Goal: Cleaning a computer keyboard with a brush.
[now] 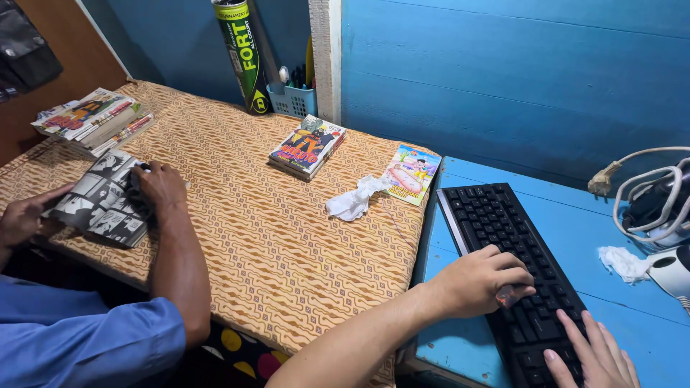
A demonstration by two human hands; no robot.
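Observation:
My left hand [483, 279] hovers over the middle of a black keyboard [496, 223] lying on a blue table [632, 316]. Its fingers are curled around a small reddish object [507, 295] pressed against the keys. My right hand [591, 353] lies flat at the keyboard's near end, fingers spread, holding nothing. Only the fingers and part of the back of that hand show at the bottom edge.
Another person in a blue sleeve [86, 338] holds an open comic [104, 197] on a patterned tablecloth [273, 244]. Two comics [307, 146] [411, 172], a crumpled tissue [353, 201], a book stack [93, 118], a tube [243, 54] and a pen basket [293, 99] lie there. White cables [650, 194] and another tissue [624, 262] sit right.

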